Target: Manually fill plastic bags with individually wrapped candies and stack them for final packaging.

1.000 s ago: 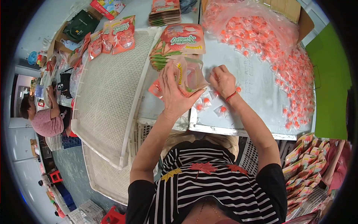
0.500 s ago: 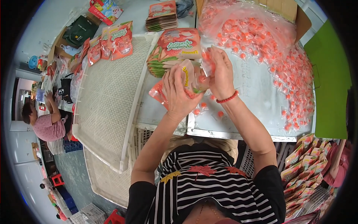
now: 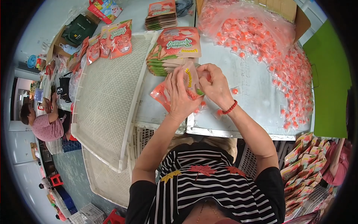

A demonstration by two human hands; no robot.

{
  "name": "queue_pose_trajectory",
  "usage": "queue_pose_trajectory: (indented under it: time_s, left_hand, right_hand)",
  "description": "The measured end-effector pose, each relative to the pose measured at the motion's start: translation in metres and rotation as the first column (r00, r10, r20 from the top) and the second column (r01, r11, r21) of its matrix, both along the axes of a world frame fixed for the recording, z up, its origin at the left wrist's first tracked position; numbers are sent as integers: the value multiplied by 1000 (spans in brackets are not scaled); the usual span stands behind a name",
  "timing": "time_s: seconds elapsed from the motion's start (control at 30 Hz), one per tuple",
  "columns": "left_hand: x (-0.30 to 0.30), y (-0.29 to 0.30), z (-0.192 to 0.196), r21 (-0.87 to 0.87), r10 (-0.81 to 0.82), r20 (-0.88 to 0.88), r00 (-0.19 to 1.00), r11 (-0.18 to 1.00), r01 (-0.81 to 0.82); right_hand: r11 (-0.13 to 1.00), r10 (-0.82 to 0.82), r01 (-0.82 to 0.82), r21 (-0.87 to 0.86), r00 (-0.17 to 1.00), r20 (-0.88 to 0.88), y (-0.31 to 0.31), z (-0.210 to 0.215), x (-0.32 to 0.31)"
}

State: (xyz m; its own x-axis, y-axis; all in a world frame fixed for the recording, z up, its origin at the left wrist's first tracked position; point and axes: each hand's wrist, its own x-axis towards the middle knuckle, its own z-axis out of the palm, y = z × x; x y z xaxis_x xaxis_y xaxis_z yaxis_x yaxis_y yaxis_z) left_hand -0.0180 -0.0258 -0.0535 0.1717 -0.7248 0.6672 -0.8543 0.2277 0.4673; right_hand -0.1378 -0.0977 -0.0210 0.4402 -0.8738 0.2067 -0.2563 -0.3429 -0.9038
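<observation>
Both the left hand (image 3: 179, 93) and right hand (image 3: 213, 85) grasp one glossy, flat orange pouch (image 3: 178, 86). Three small wrapped orange candies (image 3: 235, 90) lie loose on the smooth metal table (image 3: 257, 100).

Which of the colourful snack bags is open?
The pouch held up between the left hand and right hand. The stacked pouches behind it lie flat and closed.
</observation>
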Motion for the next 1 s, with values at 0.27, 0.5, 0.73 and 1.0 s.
queue_pose_trajectory:
  time_s: [0.27,0.5,0.73,1.0]
  left_hand:
    - [7,-4,-1,-100,5,-53,999,995,-10]
    - [30,14,51,-259,-36,-392,919,963,-73]
    - [52,30,19,-170,15,-414,910,981,-93]
    - [52,30,11,-172,34,-378,925,979,-106]
  right_hand:
    - [953,54,-72,-295,996,-67,30,45,6]
    - [786,-137,-27,-618,967,-216,12,40,-35]
    - [832,-97,-233,-504,833,-545,63,-62,-25]
    - [802,-318,-117,-586,746,-585,15,-79,-28]
